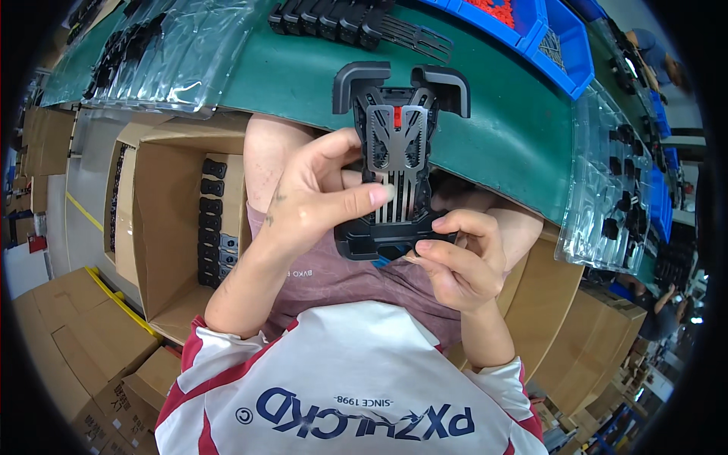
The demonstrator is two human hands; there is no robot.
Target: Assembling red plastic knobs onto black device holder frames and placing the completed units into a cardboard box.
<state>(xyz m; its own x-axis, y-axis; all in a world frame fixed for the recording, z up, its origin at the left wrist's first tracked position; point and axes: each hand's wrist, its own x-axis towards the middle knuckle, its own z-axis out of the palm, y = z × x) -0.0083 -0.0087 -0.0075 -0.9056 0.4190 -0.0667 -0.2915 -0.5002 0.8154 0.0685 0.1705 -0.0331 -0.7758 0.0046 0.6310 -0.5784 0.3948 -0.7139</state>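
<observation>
A black phone holder (396, 155) with a silver slotted metal plate and a small red piece is held upright over my lap. Two angled black corner arms stick out at its top, and a black bar crosses its bottom. My left hand (307, 189) grips its left side, thumb pressed on the slotted plate and fingers partly hidden behind it. My right hand (469, 262) pinches the lower right corner of the bottom bar between thumb and fingers. Beyond the holder, a row of similar black holders (326, 21) lies on the green table (500, 144).
Blue bins (557, 57) with red parts and metal pins stand at the table's far edge. Clear plastic trays of black parts (174, 61) lie at left, another tray (607, 189) at right. An open cardboard box (171, 152) with stacked black parts is beside my left leg; more cardboard boxes (76, 326) stand around.
</observation>
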